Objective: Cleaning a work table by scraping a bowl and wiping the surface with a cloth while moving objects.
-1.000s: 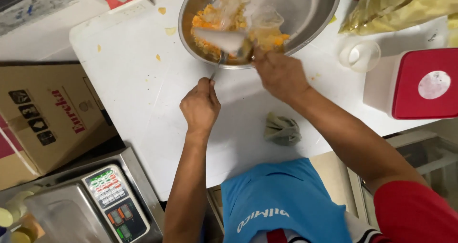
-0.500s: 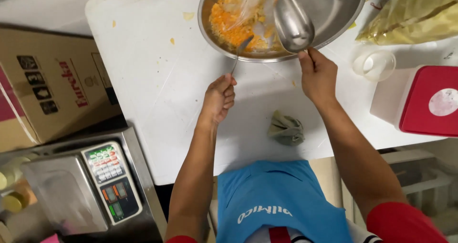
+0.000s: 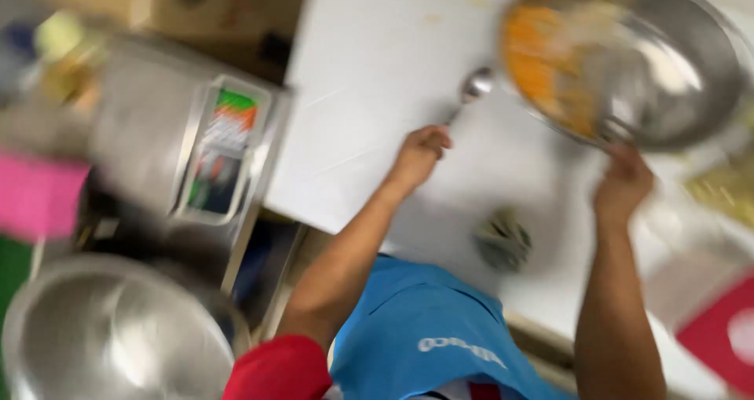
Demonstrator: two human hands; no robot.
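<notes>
Head view: blurred by motion, and swung left and tilted against half a second ago; more of the left side shows.
Left hand (image 3: 422,152): clenched on the handle of a small metal spoon (image 3: 473,86); spoon bowl now lies on the white worktop (image 3: 377,70) just left of the metal bowl, where earlier it reached to the bowl's rim.
Right hand (image 3: 624,184): closed on the handle of a large ladle (image 3: 620,93); ladle head now down inside the bowl, earlier it was lifted over the food.
Metal bowl (image 3: 699,62): at the far right corner of the worktop, holding orange and pale food (image 3: 550,70), too smeared to name.
Meaning: judged as stirring going on, the ladle doing the work, the spoon drawn out and idle.
Rag (image 3: 503,239): crumpled grey-green lump near the worktop's near edge, between the forearms, untouched.
Worktop: white, some orange flecks at the far edge.
Room: weighing scale (image 3: 224,148) with coloured panel off the left edge; big empty steel basin (image 3: 110,337) low left; red-lidded box (image 3: 719,329) at the right near corner; cardboard box (image 3: 212,3) at top left; blue apron (image 3: 424,329) below.
</notes>
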